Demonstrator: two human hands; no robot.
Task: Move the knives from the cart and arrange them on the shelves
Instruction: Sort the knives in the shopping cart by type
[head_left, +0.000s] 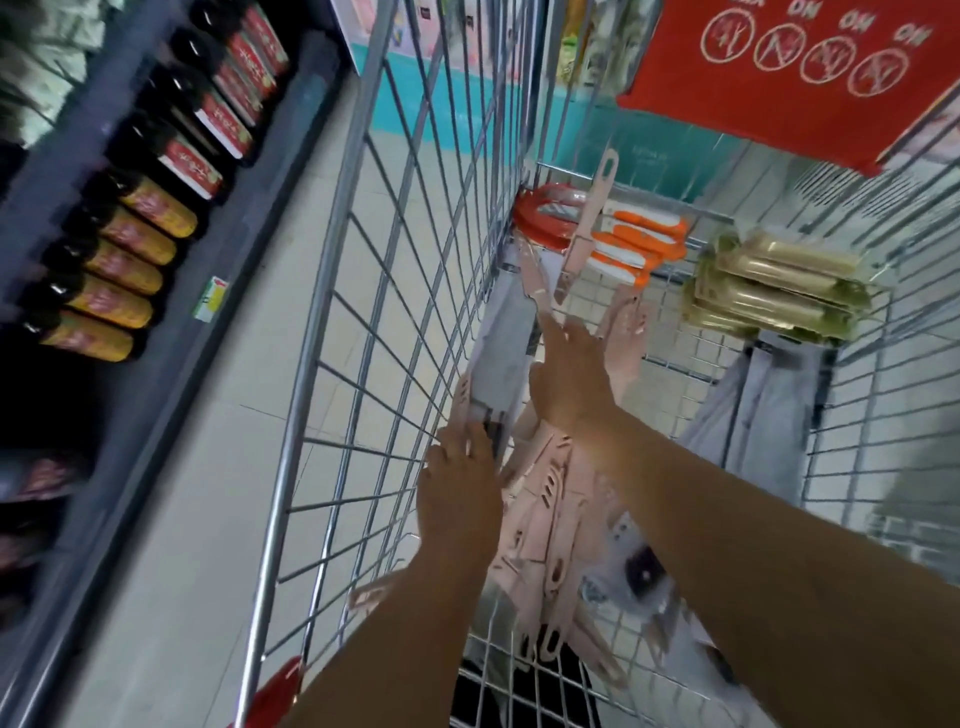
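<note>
Both my arms reach down into a wire shopping cart (332, 291). On its floor lies a heap of pink-handled knives (545, 499) on grey-white cards. My left hand (460, 499) rests on one carded knife pack (498, 364) that leans against the cart's left wall, fingers curled over its lower end. My right hand (569, 379) lies just right of that pack with fingers stretched toward a pink knife (587, 228) standing upright. Orange-handled knives (639, 244) sit stacked at the cart's far end.
A dark shelf (171, 291) on the left holds rows of dark bottles with red and yellow labels (130, 249). Green-gold packets (774, 286) lie at the cart's right, a red ring-shaped item (540, 218) at the far left corner. A red child-seat flap (779, 67) hangs above.
</note>
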